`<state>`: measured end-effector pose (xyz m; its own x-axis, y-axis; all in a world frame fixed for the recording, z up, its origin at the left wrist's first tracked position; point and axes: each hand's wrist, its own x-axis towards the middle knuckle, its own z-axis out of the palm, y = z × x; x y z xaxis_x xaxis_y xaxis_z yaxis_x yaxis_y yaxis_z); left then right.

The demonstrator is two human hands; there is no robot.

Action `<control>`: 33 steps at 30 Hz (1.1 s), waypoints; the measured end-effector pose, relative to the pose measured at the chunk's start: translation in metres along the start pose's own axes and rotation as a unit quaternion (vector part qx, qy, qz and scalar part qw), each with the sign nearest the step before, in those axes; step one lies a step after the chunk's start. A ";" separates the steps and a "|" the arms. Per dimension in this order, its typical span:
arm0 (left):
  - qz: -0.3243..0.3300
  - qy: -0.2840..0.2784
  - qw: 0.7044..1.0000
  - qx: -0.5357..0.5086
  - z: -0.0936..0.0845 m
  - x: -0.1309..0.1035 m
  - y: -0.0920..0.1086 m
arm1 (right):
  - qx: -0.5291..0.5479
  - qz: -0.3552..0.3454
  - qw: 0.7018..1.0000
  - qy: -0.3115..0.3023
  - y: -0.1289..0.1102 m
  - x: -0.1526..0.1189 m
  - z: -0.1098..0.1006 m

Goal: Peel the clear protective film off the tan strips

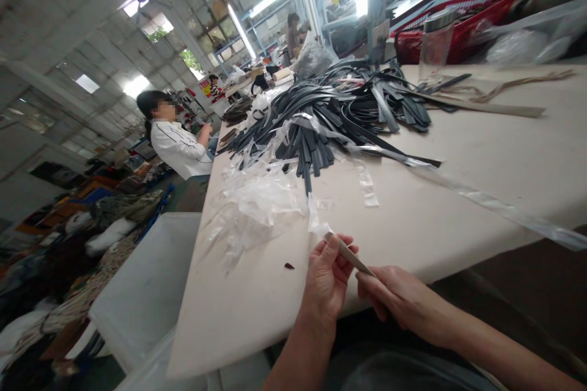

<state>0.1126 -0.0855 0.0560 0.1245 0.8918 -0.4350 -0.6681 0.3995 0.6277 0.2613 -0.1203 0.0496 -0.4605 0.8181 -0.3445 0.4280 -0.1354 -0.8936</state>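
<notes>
A narrow grey-brown strip [355,258] runs between my two hands, just above the near edge of the table. My left hand [326,269] pinches its far end between thumb and fingers, beside a piece of clear plastic film [316,220]. Closed round the nearer end of the strip is my right hand [398,296]; its fingertips are partly hidden. Ahead of both hands a large heap of dark grey flat strips [316,110] lies on the table, with crumpled clear plastic [266,198] at its front left.
The pale table [495,177] carries a long plastic band [499,198], a clear jar [435,46] and a red basket [499,3] at the back right. A white bin [142,281] stands left of the table. A person in a white top [178,146] sits at the far left side.
</notes>
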 end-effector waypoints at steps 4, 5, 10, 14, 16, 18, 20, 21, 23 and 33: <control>0.056 0.030 0.998 -0.005 -0.011 -0.001 0.008 | 0.039 -0.037 0.998 -0.032 0.015 -0.011 0.012; 0.067 0.036 0.997 -0.006 -0.014 -0.002 0.009 | 0.025 -0.040 0.999 -0.022 0.020 -0.013 0.016; 0.022 -0.008 0.995 0.096 -0.020 -0.016 -0.009 | 0.058 -0.065 0.996 0.003 0.026 -0.018 0.024; 0.025 -0.071 0.988 0.137 -0.015 -0.021 -0.007 | 0.048 -0.093 0.994 0.013 0.011 -0.017 0.016; 0.105 -0.037 0.989 0.099 -0.012 -0.020 0.002 | 0.038 -0.095 0.995 0.005 0.007 -0.016 0.015; 0.142 0.005 0.985 0.095 -0.012 -0.019 0.005 | 0.044 -0.099 0.994 0.003 0.007 -0.013 0.017; 0.105 -0.006 0.986 0.133 -0.014 -0.021 0.000 | 0.056 -0.100 0.993 0.015 0.009 -0.009 0.019; 0.076 -0.026 0.985 0.154 -0.015 -0.023 -0.003 | 0.057 -0.105 0.993 0.020 0.010 -0.007 0.020; 0.055 -0.052 0.983 0.168 -0.018 -0.025 -0.007 | 0.051 -0.113 0.992 0.019 0.011 -0.004 0.021; 0.095 -0.008 0.986 0.135 -0.017 -0.026 -0.004 | 0.004 -0.136 0.990 0.024 0.003 0.002 0.022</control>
<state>0.0992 -0.1142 0.0537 0.0287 0.9580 -0.2853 -0.4610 0.2659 0.8466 0.2442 -0.1312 0.0398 -0.5209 0.8501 -0.0770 0.2860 0.0889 -0.9541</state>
